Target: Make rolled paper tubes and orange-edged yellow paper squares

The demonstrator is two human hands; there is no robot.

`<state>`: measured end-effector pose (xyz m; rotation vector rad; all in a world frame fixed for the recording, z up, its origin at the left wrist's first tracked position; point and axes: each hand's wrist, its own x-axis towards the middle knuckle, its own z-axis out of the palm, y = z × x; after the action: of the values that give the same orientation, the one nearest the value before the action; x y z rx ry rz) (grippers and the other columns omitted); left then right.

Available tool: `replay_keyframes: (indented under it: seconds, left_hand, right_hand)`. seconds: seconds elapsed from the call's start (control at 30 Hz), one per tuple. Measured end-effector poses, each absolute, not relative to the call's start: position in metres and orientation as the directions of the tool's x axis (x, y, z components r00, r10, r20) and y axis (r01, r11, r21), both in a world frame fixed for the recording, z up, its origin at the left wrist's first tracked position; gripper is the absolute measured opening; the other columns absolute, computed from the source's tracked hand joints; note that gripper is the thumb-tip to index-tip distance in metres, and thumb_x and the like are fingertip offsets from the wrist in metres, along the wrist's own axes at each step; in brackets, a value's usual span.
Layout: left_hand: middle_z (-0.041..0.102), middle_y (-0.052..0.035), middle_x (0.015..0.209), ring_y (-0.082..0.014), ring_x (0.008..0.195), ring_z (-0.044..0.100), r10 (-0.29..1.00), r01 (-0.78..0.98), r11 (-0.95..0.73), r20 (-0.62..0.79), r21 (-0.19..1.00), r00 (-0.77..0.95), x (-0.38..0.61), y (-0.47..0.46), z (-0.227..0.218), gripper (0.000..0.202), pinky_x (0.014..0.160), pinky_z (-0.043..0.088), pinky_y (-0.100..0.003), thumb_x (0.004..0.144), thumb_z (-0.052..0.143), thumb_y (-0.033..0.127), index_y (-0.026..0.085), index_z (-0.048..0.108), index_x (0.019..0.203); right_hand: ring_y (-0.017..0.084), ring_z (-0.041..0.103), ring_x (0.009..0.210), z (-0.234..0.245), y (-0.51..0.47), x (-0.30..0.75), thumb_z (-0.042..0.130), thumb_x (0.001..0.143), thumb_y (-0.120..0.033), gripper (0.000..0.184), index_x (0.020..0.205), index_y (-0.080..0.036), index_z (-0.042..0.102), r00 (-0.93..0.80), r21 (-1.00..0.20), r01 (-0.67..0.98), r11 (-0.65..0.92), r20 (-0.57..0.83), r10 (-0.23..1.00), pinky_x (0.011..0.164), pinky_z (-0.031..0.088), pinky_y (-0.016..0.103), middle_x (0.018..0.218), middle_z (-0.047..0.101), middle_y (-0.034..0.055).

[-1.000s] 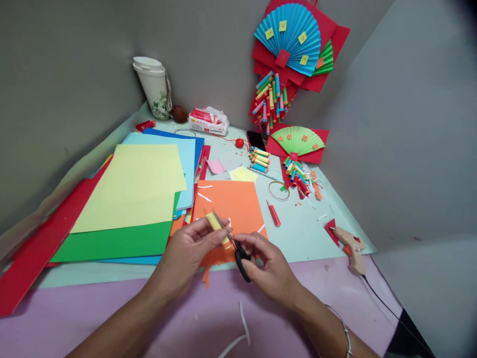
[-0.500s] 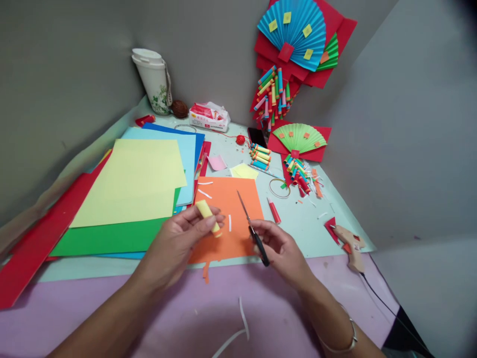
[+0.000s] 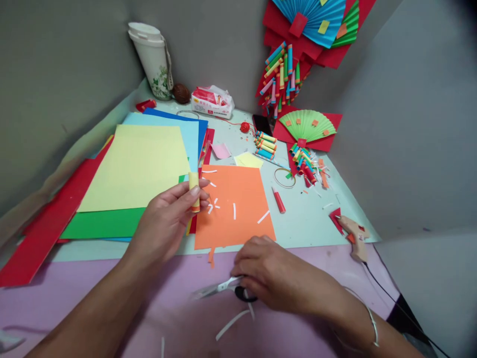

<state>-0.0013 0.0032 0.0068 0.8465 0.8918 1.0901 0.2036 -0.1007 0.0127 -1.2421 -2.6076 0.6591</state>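
A small rolled tube of yellow paper with an orange band at its lower end (image 3: 194,184) stands nearly upright between the thumb and fingers of my left hand (image 3: 167,214). My right hand (image 3: 264,271) is low over the purple table, its fingers at the black handle of a pair of scissors (image 3: 223,286) whose blurred blades point left. Beyond both hands lies an orange sheet (image 3: 249,199) with several thin white strips on it. More white strips (image 3: 233,324) rest on the purple surface close to the scissors.
Stacked coloured sheets (image 3: 134,164) cover the left side. At the back are a lidded cup (image 3: 151,62), a tissue pack (image 3: 212,102) and several paper rolls (image 3: 265,145). A red glue stick (image 3: 278,200) and a corded glue gun (image 3: 356,236) lie to the right.
My right hand has lowered the scissors toward the purple table, turning the blades left. My left hand has moved slightly left and up, with the paper tube now more upright. The view has tilted down.
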Motion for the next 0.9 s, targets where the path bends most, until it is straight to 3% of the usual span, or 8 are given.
replay_keyframes:
  seconds: [0.23, 0.37, 0.47, 0.57, 0.77, 0.9]
  left_hand:
    - [0.062, 0.0002, 0.079, -0.0086, 0.066, 0.054, 0.954, -0.382, 0.252, -0.163, 0.889, 0.25, 0.002, 0.001, 0.009, 0.014, 0.066, 0.046, -0.02, 0.078, 0.072, 0.024, 0.017, 0.074, 0.09]
    - [0.059, 0.0009, 0.078, -0.0072, 0.062, 0.045, 0.959, -0.369, 0.243, -0.165, 0.897, 0.23, 0.001, 0.001, 0.008, 0.007, 0.061, 0.041, -0.018, 0.079, 0.07, 0.023, 0.017, 0.07, 0.077]
    - [0.058, 0.0012, 0.078, -0.0079, 0.062, 0.042, 0.96, -0.363, 0.24, -0.165, 0.901, 0.224, 0.001, 0.001, 0.007, 0.008, 0.059, 0.038, -0.019, 0.08, 0.069, 0.025, 0.018, 0.072, 0.082]
    - [0.054, 0.0021, 0.073, -0.0088, 0.061, 0.04, 0.955, -0.324, 0.24, -0.163, 0.915, 0.247, 0.001, 0.001, 0.005, 0.016, 0.056, 0.036, -0.019, 0.083, 0.068, 0.03, 0.018, 0.074, 0.092]
    - [0.05, 0.0033, 0.069, -0.0088, 0.06, 0.038, 0.956, -0.278, 0.221, -0.15, 0.935, 0.253, -0.001, 0.001, 0.001, 0.022, 0.058, 0.035, -0.019, 0.086, 0.066, 0.035, 0.02, 0.074, 0.101]
    - [0.055, 0.001, 0.073, -0.01, 0.062, 0.041, 0.959, -0.318, 0.212, -0.135, 0.924, 0.249, -0.001, 0.001, 0.0, 0.02, 0.059, 0.038, -0.021, 0.087, 0.064, 0.036, 0.02, 0.075, 0.092]
  right_hand:
    - [0.022, 0.053, 0.101, -0.003, -0.055, 0.181, 0.053, 0.094, -0.012, 0.016, 0.102, -0.016, 0.066, -0.727, -0.289, 0.626, 0.724, 0.119, 0.676, 0.088, 0.039, 0.036, 0.097, 0.065, 0.0086]
    - [0.023, 0.052, 0.094, -0.016, -0.053, 0.171, 0.052, 0.096, -0.019, 0.013, 0.095, -0.015, 0.064, -0.766, -0.183, 0.602, 0.777, 0.142, 0.627, 0.085, 0.039, 0.037, 0.092, 0.063, 0.009]
    - [0.021, 0.051, 0.086, -0.024, -0.053, 0.168, 0.051, 0.096, -0.018, 0.015, 0.087, -0.015, 0.063, -0.759, -0.13, 0.612, 0.78, 0.18, 0.626, 0.08, 0.039, 0.036, 0.086, 0.062, 0.0077]
    - [0.02, 0.053, 0.081, -0.03, -0.05, 0.166, 0.049, 0.094, -0.014, 0.018, 0.082, -0.016, 0.062, -0.728, -0.137, 0.635, 0.761, 0.226, 0.648, 0.077, 0.039, 0.034, 0.081, 0.063, 0.0061]
    - [0.019, 0.058, 0.084, -0.03, -0.047, 0.17, 0.048, 0.092, -0.012, 0.015, 0.093, -0.016, 0.062, -0.642, -0.329, 0.627, 0.706, 0.296, 0.707, 0.08, 0.041, 0.033, 0.086, 0.068, 0.0055]
    - [0.02, 0.056, 0.087, -0.028, -0.047, 0.175, 0.052, 0.09, -0.015, 0.013, 0.096, -0.017, 0.062, -0.716, -0.246, 0.604, 0.758, 0.25, 0.652, 0.08, 0.039, 0.034, 0.088, 0.067, 0.0056]
